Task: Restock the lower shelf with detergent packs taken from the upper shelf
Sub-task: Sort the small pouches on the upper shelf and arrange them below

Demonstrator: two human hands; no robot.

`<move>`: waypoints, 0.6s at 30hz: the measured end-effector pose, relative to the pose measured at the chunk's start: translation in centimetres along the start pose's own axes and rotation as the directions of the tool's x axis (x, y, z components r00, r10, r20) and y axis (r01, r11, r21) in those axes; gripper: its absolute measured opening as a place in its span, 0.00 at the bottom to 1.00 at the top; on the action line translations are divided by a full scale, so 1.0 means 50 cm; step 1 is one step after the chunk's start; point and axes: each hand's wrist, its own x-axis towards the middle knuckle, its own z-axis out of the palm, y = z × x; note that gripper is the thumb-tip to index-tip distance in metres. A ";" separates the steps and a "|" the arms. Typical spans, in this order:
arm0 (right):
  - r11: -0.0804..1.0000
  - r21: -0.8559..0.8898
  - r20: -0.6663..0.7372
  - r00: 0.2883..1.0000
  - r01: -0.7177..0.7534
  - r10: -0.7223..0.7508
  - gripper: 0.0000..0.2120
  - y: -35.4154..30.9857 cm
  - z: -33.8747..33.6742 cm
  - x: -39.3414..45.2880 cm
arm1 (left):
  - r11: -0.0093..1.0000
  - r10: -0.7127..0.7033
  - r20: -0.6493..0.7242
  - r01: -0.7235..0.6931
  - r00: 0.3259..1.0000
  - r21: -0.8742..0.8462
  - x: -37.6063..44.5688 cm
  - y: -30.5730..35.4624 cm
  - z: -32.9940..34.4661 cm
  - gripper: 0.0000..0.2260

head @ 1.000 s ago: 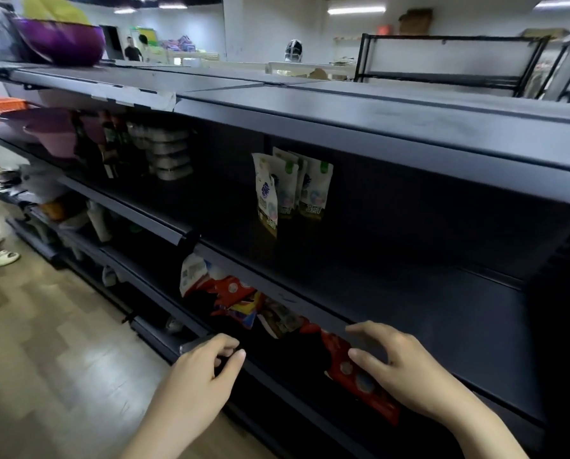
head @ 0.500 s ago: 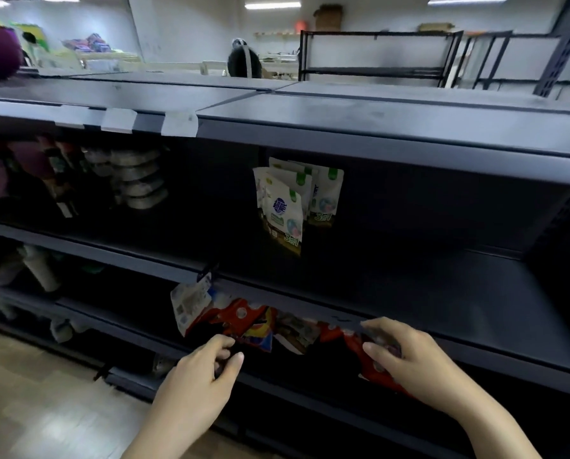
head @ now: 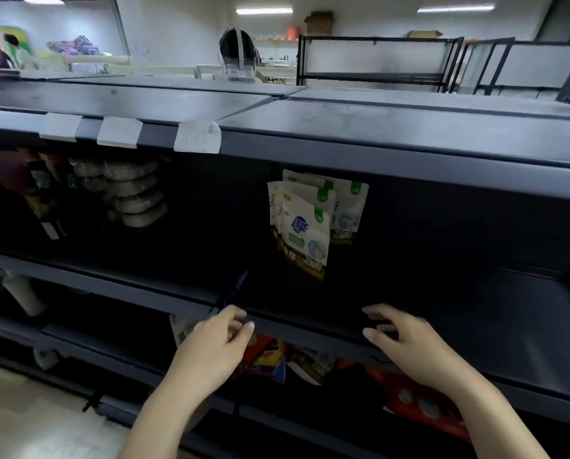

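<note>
Now both hands are empty, fingers loosely curled: left hand (head: 215, 346), right hand (head: 409, 346) at the shelf lip. Detergent packs (head: 305, 226) stand upright on the upper shelf (head: 475, 293), above and behind the fingers, roughly midway between hands.

Shelf layout

Detergent packs (head: 305, 226) stand on the upper shelf (head: 475, 303), toward its back. Left of them sits a stack of containers (head: 134, 193). On the lower shelf (head: 118, 356), more packets (head: 267, 359) lie under the upper shelf's front edge.
</note>
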 end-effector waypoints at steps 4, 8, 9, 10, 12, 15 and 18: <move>0.999 -0.012 0.039 0.998 -0.051 0.052 0.21 -0.011 -0.004 0.072 | 1.000 0.026 -0.015 -0.026 1.000 -0.013 0.074 -0.003 -0.004 0.13; 0.997 0.034 0.022 0.998 -0.067 0.067 0.25 -0.025 0.000 0.134 | 0.998 0.038 -0.015 -0.039 0.999 -0.050 0.174 0.000 0.004 0.16; 0.997 0.046 0.004 0.998 -0.060 0.060 0.25 -0.028 0.003 0.147 | 0.997 0.034 -0.022 -0.035 0.999 -0.072 0.205 0.002 0.006 0.16; 0.996 0.061 -0.012 0.998 -0.058 0.059 0.26 -0.033 0.005 0.159 | 0.995 0.026 -0.027 -0.028 0.999 -0.100 0.235 0.003 0.007 0.17; 0.993 0.099 -0.051 0.996 -0.064 0.069 0.26 -0.046 0.015 0.183 | 0.992 0.015 -0.022 -0.018 1.000 -0.122 0.295 0.009 0.009 0.18; 0.988 0.147 -0.156 0.985 -0.047 0.070 0.26 -0.071 0.031 0.224 | 0.982 0.056 -0.018 -0.059 0.998 -0.181 0.371 0.025 0.009 0.18; 0.981 0.194 -0.237 0.969 -0.026 0.073 0.25 -0.094 0.044 0.259 | 0.967 0.120 -0.002 -0.118 0.993 -0.225 0.434 0.039 0.008 0.16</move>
